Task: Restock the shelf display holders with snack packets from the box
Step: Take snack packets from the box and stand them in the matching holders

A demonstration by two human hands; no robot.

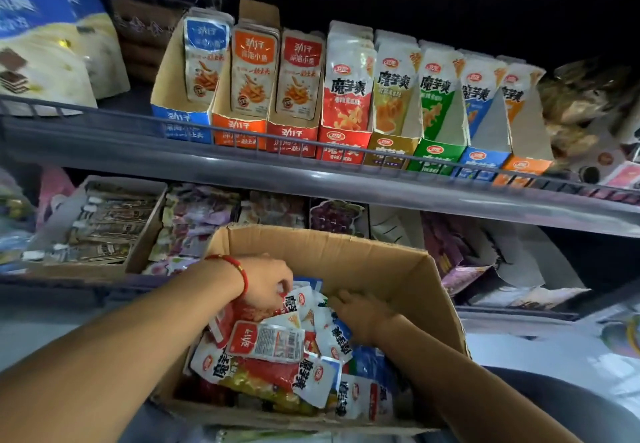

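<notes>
**Desk:** Against a dim store aisle, what frames the shot?

**Photographer:** Two grey shelves (311,179) under a black upper background; on the upper shelf, behind a wire rail, stands a row of cardboard display holders (346,138), blue, orange, red, gold, green, blue and orange from left to right, each with upright snack packets inside; large blue-and-cream bags (45,44) lean at far left; the lower shelf holds a shallow tray of dark stick packs (104,228) and mixed purple pouches (197,217).

**Desk:** And the box?

**Photographer:** An open cardboard box (398,269) sits below the shelves, just in front of the lower one; loose snack packets (270,356) lie heaped in it, red, white, yellow and blue.

**Desk:** The hands?

**Photographer:** Both reach into the box, near each other but apart; the left hand (266,283), a red cord bracelet (239,269) at its wrist, curls its fingers onto a white-and-red packet at the top of the heap; the right hand (363,314) lies knuckles-up on the packets, fingers bent down among them; whether it grips one, I cannot tell.
</notes>
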